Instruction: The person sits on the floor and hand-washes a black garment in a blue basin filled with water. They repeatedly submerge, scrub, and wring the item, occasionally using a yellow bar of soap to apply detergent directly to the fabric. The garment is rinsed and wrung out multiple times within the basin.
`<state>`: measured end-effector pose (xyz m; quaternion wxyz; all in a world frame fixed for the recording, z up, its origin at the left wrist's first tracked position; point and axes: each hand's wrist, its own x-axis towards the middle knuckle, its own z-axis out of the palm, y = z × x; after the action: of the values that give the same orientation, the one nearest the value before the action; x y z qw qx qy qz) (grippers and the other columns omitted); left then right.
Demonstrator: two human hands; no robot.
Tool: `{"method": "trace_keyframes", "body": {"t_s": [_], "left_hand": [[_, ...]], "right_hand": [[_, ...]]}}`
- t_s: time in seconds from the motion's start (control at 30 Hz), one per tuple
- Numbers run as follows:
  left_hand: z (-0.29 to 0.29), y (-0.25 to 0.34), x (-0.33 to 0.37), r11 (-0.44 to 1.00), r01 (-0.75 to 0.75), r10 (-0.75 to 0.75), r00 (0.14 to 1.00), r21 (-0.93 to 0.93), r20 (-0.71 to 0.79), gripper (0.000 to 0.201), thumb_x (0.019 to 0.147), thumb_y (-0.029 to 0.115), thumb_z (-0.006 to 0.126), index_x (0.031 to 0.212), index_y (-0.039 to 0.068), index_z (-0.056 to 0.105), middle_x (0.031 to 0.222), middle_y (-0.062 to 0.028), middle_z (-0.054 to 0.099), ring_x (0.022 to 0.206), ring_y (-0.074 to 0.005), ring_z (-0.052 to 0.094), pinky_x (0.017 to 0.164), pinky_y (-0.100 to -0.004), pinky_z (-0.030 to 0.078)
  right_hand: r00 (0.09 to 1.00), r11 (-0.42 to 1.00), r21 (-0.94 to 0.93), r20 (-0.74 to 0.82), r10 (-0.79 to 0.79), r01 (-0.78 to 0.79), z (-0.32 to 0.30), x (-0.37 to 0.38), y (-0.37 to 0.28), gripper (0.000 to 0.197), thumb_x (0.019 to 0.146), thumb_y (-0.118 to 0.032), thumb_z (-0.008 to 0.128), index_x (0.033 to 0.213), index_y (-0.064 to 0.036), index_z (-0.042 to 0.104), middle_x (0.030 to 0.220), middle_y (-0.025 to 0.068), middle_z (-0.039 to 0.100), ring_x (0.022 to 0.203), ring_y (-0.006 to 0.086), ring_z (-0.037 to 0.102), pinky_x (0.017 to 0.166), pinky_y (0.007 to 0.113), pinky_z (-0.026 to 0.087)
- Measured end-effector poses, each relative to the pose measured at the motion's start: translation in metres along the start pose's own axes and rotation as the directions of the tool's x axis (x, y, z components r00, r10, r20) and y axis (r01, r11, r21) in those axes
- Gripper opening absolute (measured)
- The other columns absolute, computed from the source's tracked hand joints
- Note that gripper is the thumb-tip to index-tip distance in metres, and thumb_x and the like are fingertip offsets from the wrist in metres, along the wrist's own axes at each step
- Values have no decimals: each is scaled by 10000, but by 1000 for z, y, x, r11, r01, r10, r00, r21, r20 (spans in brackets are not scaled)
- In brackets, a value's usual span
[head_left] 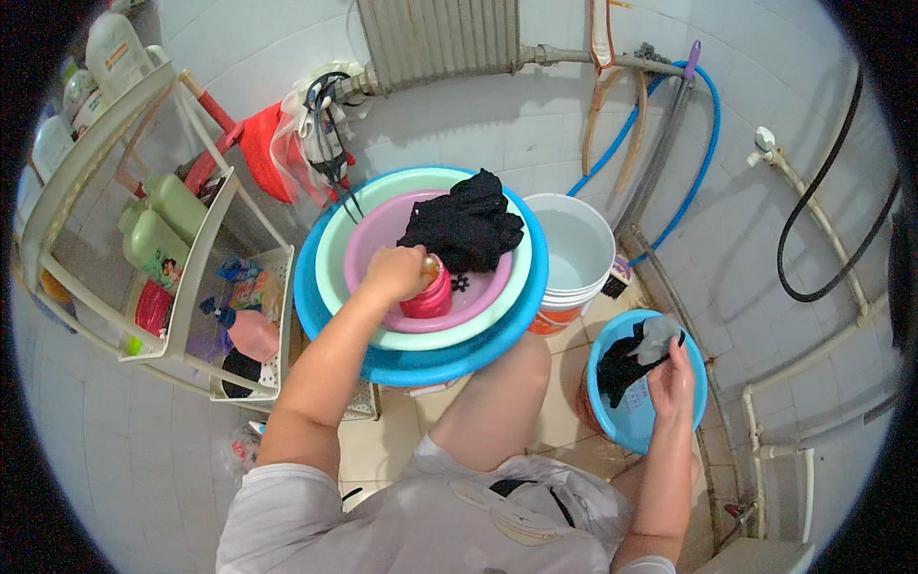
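Note:
My left hand [397, 275] is closed at the mouth of a red-pink jar [426, 298]. A small yellowish-brown thing shows at its fingertips, too hidden to name. The jar stands in a pink basin [363, 230], beside a heap of black cloth [464, 222]. The pink basin sits inside a pale green basin [333, 253], which rests in a larger blue basin [311, 316]. To the right, my right hand [673, 383] holds a grey cloth [656, 339] over a small blue tub [631, 430]. Black cloth [620, 367] lies in that tub.
A white bucket [571, 249] stands between the basins and the tub. At left is a plastic shelf rack [201, 258] with bottles. Cables and red-and-white gloves or bags [287, 143] hang near the radiator [442, 43]. A blue hose [710, 143] and pipes run along the right wall.

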<state>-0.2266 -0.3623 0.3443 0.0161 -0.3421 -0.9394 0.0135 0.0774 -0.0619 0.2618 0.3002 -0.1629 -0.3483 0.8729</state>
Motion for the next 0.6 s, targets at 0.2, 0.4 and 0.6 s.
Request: {"method": "trace_keyframes", "body": {"t_s": [0.2,0.4,0.6], "left_hand": [[-26,-28,-20,957,26,-81,981,-289,-178,367,784,262,601,1050,19,530,896,-195,611,805,-304,614,701,-415,480],[-53,-35,-32,309,24,-304,950,-951,-74,310,856,232,541,1079,20,507,945,-91,604,834,-184,613,629,-286,525],[-30,59,-14,-504,216,63,975,-837,214,317,865,172,524,1140,25,473,1067,-111,570,931,-198,590,684,-293,548]], "right_hand": [[994,959,-282,100,49,-19,-3,-13,-24,363,860,-151,506,1202,-42,455,1139,71,531,1016,199,523,792,333,458],[981,979,-115,-117,154,-167,-39,-1,-17,262,884,-198,505,1095,-42,511,1010,83,596,930,213,560,753,335,459],[992,997,-34,-102,67,-71,-65,-9,-16,289,915,-178,451,1152,-19,494,1159,82,532,1085,208,466,981,336,309]]}}
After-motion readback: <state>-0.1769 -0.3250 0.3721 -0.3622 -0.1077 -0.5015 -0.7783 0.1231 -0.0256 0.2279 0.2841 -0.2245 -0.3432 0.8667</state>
